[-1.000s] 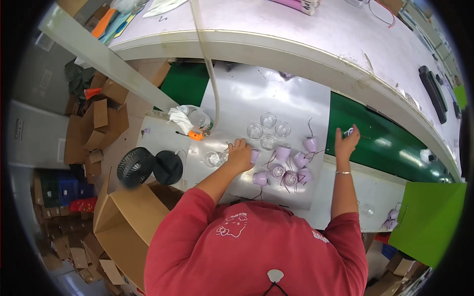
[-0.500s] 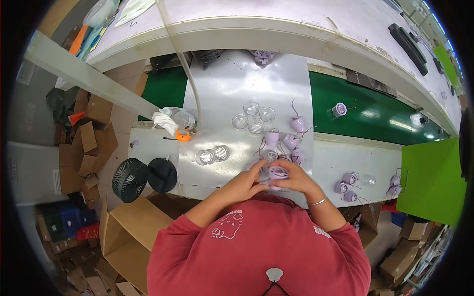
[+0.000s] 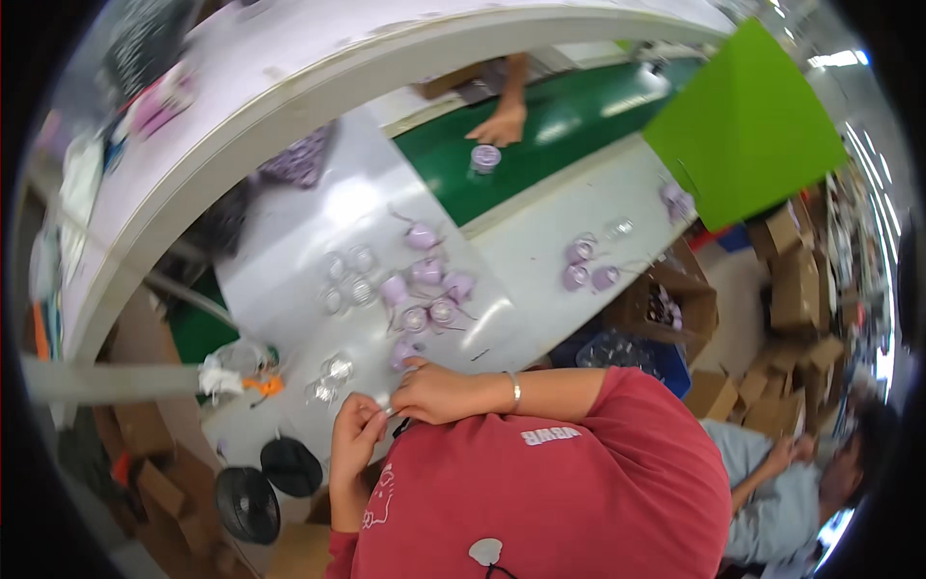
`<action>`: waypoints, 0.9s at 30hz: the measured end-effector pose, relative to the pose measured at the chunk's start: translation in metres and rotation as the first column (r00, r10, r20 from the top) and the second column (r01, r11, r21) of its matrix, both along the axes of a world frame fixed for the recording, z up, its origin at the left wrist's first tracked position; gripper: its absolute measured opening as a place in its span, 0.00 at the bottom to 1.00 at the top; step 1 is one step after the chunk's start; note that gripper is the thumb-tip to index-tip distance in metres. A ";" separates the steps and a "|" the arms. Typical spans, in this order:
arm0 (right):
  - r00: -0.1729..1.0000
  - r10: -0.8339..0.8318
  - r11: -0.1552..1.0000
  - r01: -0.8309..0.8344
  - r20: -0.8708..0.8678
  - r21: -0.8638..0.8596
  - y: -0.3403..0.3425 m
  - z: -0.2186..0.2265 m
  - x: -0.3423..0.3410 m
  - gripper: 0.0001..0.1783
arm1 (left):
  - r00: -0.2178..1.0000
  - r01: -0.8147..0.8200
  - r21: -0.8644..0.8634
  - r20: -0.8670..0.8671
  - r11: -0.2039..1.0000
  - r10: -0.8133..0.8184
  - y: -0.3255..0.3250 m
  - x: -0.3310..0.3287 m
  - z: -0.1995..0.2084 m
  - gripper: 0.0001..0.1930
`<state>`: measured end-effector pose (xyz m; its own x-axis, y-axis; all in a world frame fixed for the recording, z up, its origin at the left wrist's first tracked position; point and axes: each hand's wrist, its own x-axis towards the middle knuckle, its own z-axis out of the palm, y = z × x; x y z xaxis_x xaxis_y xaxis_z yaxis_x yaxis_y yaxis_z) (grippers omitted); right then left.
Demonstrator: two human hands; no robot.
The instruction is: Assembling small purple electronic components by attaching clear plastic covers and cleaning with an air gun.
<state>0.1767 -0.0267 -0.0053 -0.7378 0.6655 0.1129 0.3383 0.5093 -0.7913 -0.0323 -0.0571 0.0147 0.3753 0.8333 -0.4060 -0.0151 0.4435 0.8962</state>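
Note:
Close to my chest, at the table's near edge, my left hand (image 3: 357, 427) and my right hand (image 3: 429, 391) meet with curled fingers. A small pale, shiny bit shows between them, too blurred to name; the rest of what they hold is hidden. Just beyond my right hand's fingers sits a lilac cup-shaped housing (image 3: 405, 351). Farther out stand several more lilac housings (image 3: 427, 271) with thin wires. Clear ribbed cups (image 3: 362, 291) are grouped left of these, and another clear cup pair (image 3: 329, 378) lies nearer my left hand.
Across the green belt (image 3: 439, 164), another person's hand (image 3: 500, 124) reaches by a lilac-topped clear piece (image 3: 485, 159). More lilac housings (image 3: 579, 275) lie to the right, near a green panel (image 3: 743, 125). A black fan (image 3: 248, 504) stands lower left. Another person (image 3: 772, 492) is at right.
The view has swung to the right. The lilac housing that was between my hands no longer shows there, and my hands are closer together. Another person's hand has appeared over the belt.

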 end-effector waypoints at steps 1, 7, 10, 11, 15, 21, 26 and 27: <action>0.996 -0.045 0.999 0.043 -0.081 -0.022 -0.002 -0.007 -0.004 0.04 | 0.999 -0.025 -0.007 0.030 1.000 0.025 -0.001 -0.002 -0.006 0.07; 0.956 -0.252 0.967 0.243 -0.149 -0.076 -0.006 -0.017 -0.009 0.06 | 0.649 -0.633 0.364 -0.231 0.683 0.724 -0.004 -0.029 -0.088 0.13; 0.900 -0.418 0.897 0.387 -0.125 -0.211 -0.006 -0.018 -0.006 0.05 | 0.282 -0.331 0.676 -0.595 0.659 0.752 -0.009 -0.075 -0.157 0.31; 0.896 -0.428 0.893 0.397 -0.123 -0.214 -0.007 -0.020 -0.006 0.05 | 0.093 -0.160 0.782 -0.596 0.602 0.798 -0.009 -0.084 -0.179 0.36; 0.872 -0.464 0.873 0.421 -0.153 -0.247 -0.012 -0.030 -0.009 0.05 | 0.289 -0.248 0.785 -0.500 0.568 0.817 -0.001 -0.081 -0.198 0.41; 0.788 -0.606 0.763 0.539 -0.106 -0.357 -0.006 -0.026 0.019 0.05 | 0.652 -0.662 0.424 -0.080 0.618 0.754 0.007 -0.072 -0.166 0.34; 0.762 -0.647 0.734 0.614 -0.022 -0.291 0.019 0.023 0.039 0.05 | 0.839 -0.410 -0.020 0.383 0.912 0.386 0.025 -0.029 -0.046 0.30; 0.787 -0.604 0.787 0.565 -0.125 -0.247 0.025 0.033 0.037 0.04 | 0.839 -0.297 -0.068 0.457 0.952 0.294 0.026 -0.020 -0.033 0.29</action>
<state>0.2140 -0.0021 0.0273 -0.1767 0.9836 0.0362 0.3577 0.0984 -0.9286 -0.0520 -0.0311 -0.0183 0.2522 0.9362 -0.2446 -0.5527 0.3469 0.7577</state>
